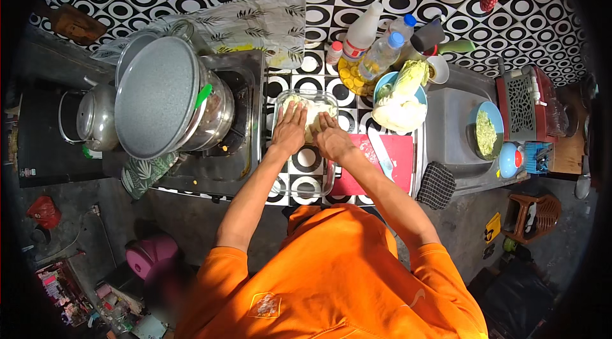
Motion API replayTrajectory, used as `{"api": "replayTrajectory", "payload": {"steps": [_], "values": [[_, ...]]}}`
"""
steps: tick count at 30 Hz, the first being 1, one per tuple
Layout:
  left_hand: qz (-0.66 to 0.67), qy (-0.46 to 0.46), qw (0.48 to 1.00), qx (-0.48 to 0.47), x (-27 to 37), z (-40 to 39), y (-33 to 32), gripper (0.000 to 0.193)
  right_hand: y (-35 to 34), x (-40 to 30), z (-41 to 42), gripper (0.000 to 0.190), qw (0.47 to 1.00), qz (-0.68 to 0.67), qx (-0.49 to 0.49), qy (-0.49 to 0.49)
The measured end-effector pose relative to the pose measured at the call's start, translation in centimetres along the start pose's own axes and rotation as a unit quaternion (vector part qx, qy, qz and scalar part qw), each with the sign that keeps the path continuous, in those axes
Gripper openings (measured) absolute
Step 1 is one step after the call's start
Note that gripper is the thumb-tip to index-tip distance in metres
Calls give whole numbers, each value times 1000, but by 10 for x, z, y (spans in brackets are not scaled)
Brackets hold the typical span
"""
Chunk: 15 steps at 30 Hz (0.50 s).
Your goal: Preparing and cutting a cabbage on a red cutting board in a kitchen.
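Both hands press down inside a clear rectangular glass dish (pixel 306 192) on the tiled counter. Under my fingers, at its far end, lie pale pieces that look like cabbage leaves (pixel 302 100). My left hand (pixel 289 129) lies flat with fingers stretched out on the left part of them. On the right part rests my right hand (pixel 332 138), its fingertips against the pale pieces. Neither hand grips anything. The dish's near half shows the tiles through its glass. Beside it on the right, a knife (pixel 380 151) lies across a red cutting board (pixel 401 167).
Left, a large steel pot (pixel 217 109) with a grey pan (pixel 158 97) leaning over it stands on the stove (pixel 191 179). Right, a blue bowl (pixel 385 80) holds pale cabbage (pixel 399 112). Behind it stand plastic bottles (pixel 380 57). A sink (pixel 444 117) holds another bowl (pixel 497 121) with shredded greens.
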<state>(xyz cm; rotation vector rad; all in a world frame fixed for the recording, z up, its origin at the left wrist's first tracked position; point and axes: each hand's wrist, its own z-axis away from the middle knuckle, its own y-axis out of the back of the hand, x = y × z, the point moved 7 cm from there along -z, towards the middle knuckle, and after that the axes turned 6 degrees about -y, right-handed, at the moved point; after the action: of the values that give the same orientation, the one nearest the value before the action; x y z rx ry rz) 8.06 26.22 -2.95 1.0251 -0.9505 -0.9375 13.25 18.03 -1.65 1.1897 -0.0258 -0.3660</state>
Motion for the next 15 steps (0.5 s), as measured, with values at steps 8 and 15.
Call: {"api": "replayTrajectory", "payload": {"steps": [8,15], "values": [[49,-3,998,33,2,0,0,61,-22,1,-24,48,997,37,-10,-66],[44,10,999,-22,6,-8,4,70,-2,12,-26,34,998,36,18,-43]]}}
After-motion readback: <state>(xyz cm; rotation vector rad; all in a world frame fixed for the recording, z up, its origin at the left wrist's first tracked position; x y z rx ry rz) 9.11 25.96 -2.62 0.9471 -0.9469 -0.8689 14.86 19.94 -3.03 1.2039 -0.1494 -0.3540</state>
